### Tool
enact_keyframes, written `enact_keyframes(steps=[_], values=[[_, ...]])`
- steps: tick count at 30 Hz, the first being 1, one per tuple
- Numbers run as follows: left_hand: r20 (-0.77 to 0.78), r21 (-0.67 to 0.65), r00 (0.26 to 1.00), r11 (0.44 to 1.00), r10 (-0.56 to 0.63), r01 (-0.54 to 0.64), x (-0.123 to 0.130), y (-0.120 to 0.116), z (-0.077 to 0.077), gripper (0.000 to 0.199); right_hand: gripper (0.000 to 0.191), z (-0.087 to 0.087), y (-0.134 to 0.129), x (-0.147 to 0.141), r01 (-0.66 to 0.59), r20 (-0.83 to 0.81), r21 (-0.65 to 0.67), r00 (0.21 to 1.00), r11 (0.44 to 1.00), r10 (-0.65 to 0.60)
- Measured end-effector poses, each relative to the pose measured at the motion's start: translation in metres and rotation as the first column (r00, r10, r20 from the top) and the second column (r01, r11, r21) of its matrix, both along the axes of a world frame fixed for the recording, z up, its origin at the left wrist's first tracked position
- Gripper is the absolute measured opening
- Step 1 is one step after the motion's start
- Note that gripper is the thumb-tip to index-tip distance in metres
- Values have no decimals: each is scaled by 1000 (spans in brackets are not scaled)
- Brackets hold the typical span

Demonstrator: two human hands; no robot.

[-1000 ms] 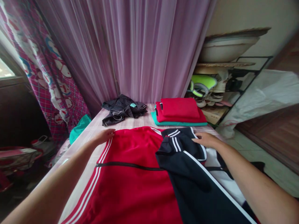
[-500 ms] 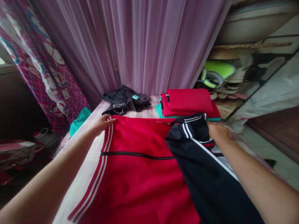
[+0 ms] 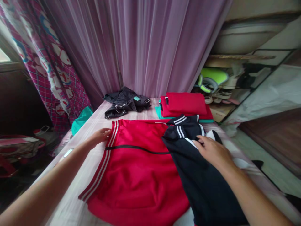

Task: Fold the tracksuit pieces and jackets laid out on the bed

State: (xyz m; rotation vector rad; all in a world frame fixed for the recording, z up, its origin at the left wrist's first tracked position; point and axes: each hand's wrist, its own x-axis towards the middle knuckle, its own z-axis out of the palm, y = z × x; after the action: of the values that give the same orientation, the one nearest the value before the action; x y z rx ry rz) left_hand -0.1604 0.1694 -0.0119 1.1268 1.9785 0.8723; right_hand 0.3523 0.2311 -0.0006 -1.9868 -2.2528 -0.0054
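A red zip jacket (image 3: 141,175) lies flat on the bed, with white double stripes down its left edge and a black zip line across it. Its black sleeve (image 3: 202,179), trimmed in white, is folded over the right side, the cuff end doubled back at the top. Beside the striped edge rests my left hand (image 3: 101,135), fingers loosely stretched and touching or nearly touching the cloth. My right hand (image 3: 215,152) is at the outer edge of the sleeve, thumb and forefinger pinched on the fabric near the white stripe.
Behind the jacket lie a crumpled dark garment (image 3: 127,102) and a stack of folded red clothes (image 3: 185,103) over teal cloth. Purple curtains (image 3: 150,44) hang at the back. A shelf with shoes (image 3: 221,95) stands at the right. Teal cloth (image 3: 82,120) sits at the bed's left edge.
My left hand has let go of the jacket's top corner and moved slightly down and left. My right hand has left the folded cuff and come lower on the sleeve. The jacket has settled flat.
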Motion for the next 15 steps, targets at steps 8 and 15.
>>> enact_keyframes(steps=[8,15], values=[[122,-107,992,994,41,-28,17,-62,8,58,52,-4,-51,-19,32,-10,32,999,999,-32],[177,-84,979,993,99,-85,38,-89,11,46,39,-3,-68,-5,99,22,-133,995,986,-97]])
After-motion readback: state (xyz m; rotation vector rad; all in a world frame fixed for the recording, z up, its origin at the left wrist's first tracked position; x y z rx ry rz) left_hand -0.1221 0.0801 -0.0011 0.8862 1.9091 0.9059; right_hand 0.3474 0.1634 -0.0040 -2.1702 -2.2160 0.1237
